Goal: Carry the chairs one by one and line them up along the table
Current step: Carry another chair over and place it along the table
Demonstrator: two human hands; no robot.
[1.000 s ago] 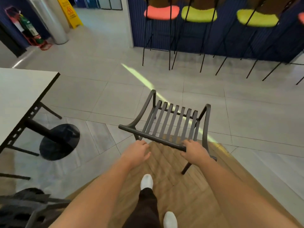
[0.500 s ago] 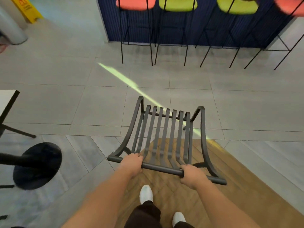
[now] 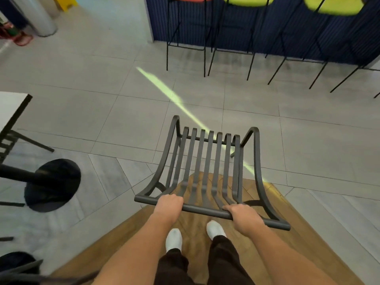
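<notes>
While gripped, chair (image 3: 207, 167) near table (image 3: 12, 108).

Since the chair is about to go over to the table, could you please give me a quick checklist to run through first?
1. Left hand grips the top rail of the dark slatted chair: ok.
2. Right hand grips the same rail: ok.
3. White table in sight, at the left edge: ok.
4. Tiled floor between chair and table free of obstacles: ok.
5. Chair legs lifted off the floor: cannot tell.
6. Round table base kept away from feet: ok.
</notes>
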